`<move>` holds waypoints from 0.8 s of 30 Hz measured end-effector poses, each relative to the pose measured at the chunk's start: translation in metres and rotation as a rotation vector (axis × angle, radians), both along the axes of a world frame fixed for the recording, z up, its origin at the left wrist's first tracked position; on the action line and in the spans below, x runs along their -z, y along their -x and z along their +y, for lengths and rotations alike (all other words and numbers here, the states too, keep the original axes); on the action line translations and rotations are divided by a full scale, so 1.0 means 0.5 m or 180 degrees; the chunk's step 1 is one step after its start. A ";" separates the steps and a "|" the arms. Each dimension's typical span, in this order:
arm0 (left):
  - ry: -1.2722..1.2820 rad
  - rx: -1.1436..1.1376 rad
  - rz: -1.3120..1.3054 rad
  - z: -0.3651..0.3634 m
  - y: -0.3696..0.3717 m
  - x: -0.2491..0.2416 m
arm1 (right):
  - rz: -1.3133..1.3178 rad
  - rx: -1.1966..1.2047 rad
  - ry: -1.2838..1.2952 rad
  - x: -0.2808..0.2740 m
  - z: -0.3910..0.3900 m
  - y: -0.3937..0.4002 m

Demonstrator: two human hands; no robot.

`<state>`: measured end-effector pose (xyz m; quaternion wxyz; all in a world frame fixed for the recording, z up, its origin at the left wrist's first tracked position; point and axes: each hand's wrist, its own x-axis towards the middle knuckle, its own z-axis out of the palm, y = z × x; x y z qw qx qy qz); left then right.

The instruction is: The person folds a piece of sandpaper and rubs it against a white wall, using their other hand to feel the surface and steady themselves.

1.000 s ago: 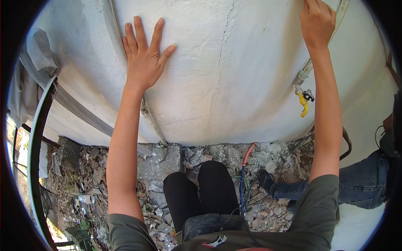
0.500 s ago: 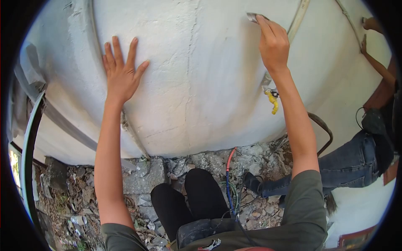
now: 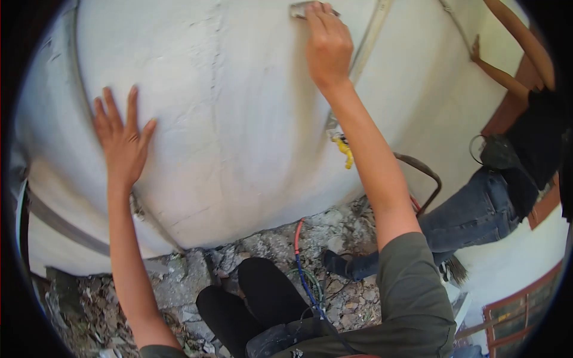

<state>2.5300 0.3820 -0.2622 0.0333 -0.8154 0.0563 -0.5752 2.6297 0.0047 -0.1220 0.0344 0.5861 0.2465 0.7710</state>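
Note:
My right hand (image 3: 329, 53) grips a small flat metal scraper (image 3: 298, 10) and holds it against the upper part of the whitish wall (image 3: 250, 113). Its far edge sits near the top of the view; most of the handle side is hidden by my fingers. On the left, my left hand (image 3: 124, 143) lies flat on the wall with fingers spread, holding nothing. A rough vertical crack (image 3: 216, 59) runs down the wall between the two hands. Beneath my right forearm, a yellow-handled tap (image 3: 344, 153) sticks out from the wall.
Pipes run up the wall at left (image 3: 74, 65) and right (image 3: 371, 36). Broken rubble (image 3: 352, 304) covers the ground, with a red-blue hose (image 3: 298, 244) on it. At right stands another person (image 3: 477, 209), one hand against the wall. A dark curved hose (image 3: 434, 179) is between us.
The view has turned to the right, so the wall appears shifted left. My right hand and the scraper sit slightly higher on the wall; my left hand stays flat on it.

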 end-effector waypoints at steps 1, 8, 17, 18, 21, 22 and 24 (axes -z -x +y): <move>0.0039 0.0019 0.0079 0.001 0.003 0.003 | 0.0118 -0.0072 0.0028 0.041 0.003 -0.003; 0.0140 -0.0114 0.0564 -0.001 0.012 -0.002 | 0.0501 -0.0367 -0.0018 0.025 -0.031 0.034; 0.0214 -0.0147 0.0742 -0.006 0.017 -0.008 | 0.0711 -0.0281 0.0135 0.181 -0.003 0.015; 0.0252 -0.0159 0.0715 -0.005 0.018 -0.008 | 0.0853 -0.0305 0.0289 0.204 -0.014 0.019; 0.0168 -0.0162 0.0669 -0.001 0.010 -0.005 | 0.0929 -0.0521 0.0106 0.150 -0.031 0.053; 0.0191 -0.0152 0.0676 -0.003 0.012 -0.007 | 0.0718 -0.0640 -0.0059 0.108 -0.027 0.066; 0.0166 -0.0148 0.0737 -0.005 0.017 -0.002 | 0.0636 -0.0535 -0.0404 -0.001 -0.029 0.051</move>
